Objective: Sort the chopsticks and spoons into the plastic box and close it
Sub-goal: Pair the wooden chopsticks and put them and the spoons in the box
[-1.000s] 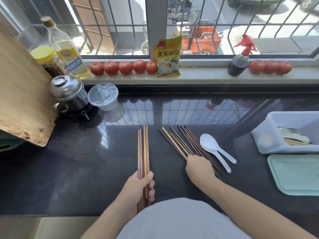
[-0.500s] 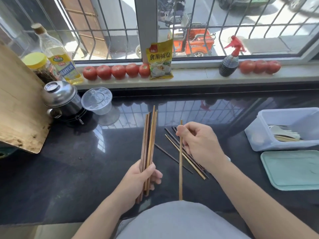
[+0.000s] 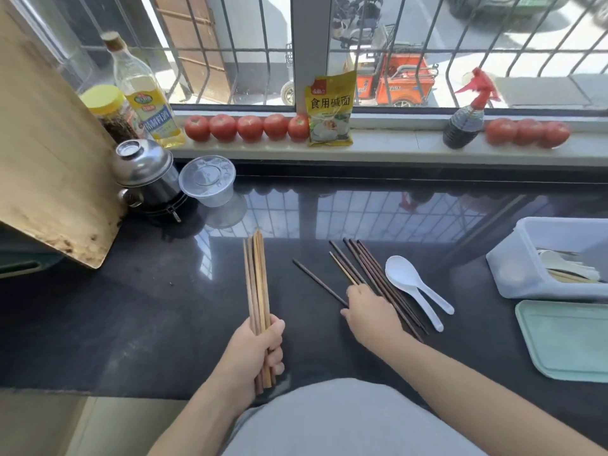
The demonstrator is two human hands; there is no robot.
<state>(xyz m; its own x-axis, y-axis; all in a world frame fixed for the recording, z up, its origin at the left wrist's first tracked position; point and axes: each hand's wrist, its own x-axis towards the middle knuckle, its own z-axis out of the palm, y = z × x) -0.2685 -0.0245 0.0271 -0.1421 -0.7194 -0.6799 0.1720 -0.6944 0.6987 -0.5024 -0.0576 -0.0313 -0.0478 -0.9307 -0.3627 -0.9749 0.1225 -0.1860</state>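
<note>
My left hand point(image 3: 261, 345) grips a bundle of light wooden chopsticks point(image 3: 256, 278) by its near end, tips pointing away over the black counter. My right hand point(image 3: 371, 315) rests on the near ends of several dark chopsticks point(image 3: 368, 264) lying on the counter, thumb spread to the left, fingertips touching a light chopstick point(image 3: 342, 269) in that pile. One dark chopstick point(image 3: 316, 279) lies apart to the left. Two white spoons point(image 3: 406, 279) lie just right of the pile. The clear plastic box point(image 3: 513, 258) at the right stands open with spoons and chopsticks inside. Its pale green lid point(image 3: 566, 340) lies in front of it.
A wooden cutting board point(image 3: 49, 153) leans at the left beside a steel pot point(image 3: 144, 172) and a clear plastic bowl point(image 3: 209, 179). Tomatoes point(image 3: 250, 126), an oil bottle point(image 3: 144, 93), a yellow packet point(image 3: 330, 108) and a spray bottle point(image 3: 467, 116) line the windowsill.
My right hand, which held one light chopstick up half a second ago, no longer holds it and has dropped back onto the pile. The left bundle is lowered and straighter.
</note>
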